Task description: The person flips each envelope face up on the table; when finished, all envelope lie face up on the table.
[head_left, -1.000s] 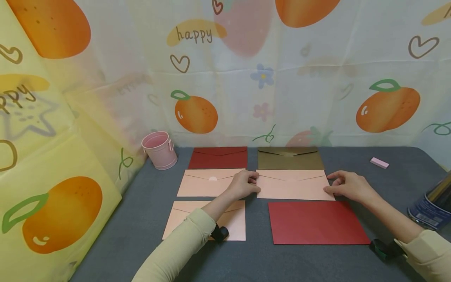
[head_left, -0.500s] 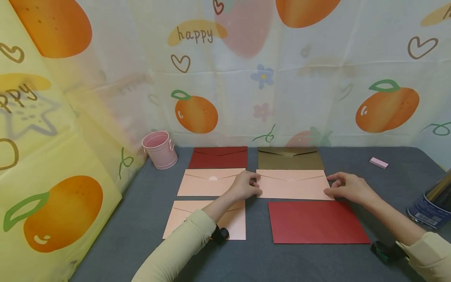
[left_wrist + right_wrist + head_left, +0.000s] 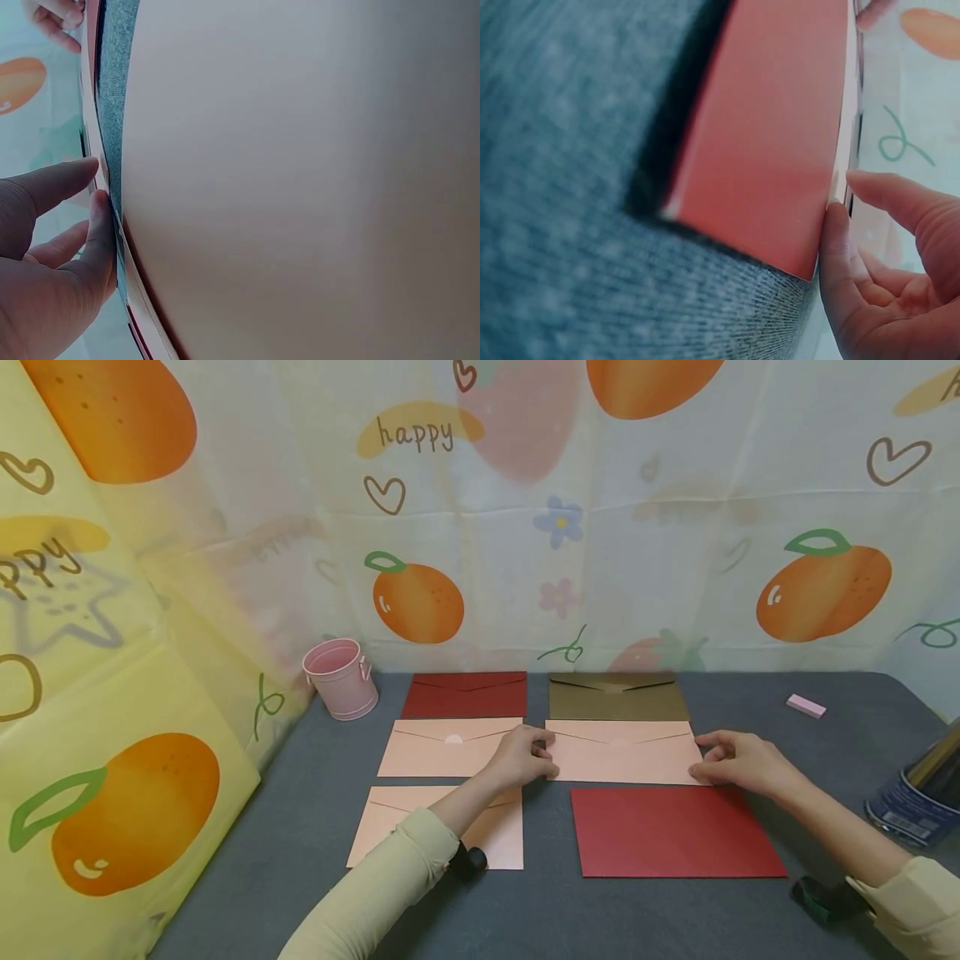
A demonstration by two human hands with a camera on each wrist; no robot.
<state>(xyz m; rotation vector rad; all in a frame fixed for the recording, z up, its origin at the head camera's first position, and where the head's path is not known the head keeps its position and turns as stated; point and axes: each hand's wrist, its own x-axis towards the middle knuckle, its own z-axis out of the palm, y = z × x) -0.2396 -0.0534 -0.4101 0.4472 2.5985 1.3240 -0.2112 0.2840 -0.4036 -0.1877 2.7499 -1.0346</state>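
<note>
Midway along the right column of envelopes is a peach envelope (image 3: 618, 756), flap side up, lying flat. My left hand (image 3: 519, 753) holds its left short edge, with thumb and forefinger tips at that edge. At the right short edge my right hand (image 3: 742, 758) does the same, its thumb tip overlapping the envelope. In the left wrist view the left fingers (image 3: 96, 225) meet a thin pale edge. Beyond a red envelope (image 3: 769, 135) in the right wrist view, the right fingertips (image 3: 838, 214) reach a narrow pale strip.
Dark red (image 3: 465, 697) and olive (image 3: 618, 700) envelopes lie at the back. Two peach envelopes, one upper (image 3: 420, 752) and one lower (image 3: 375, 831), lie under my left arm. A pink bucket (image 3: 341, 685), a pink block (image 3: 806, 706) and a blue tin (image 3: 911, 810) stand around them.
Both hands stay at the peach envelope's ends with almost no movement. The whole head view has shifted very slightly; the envelopes keep their arrangement.
</note>
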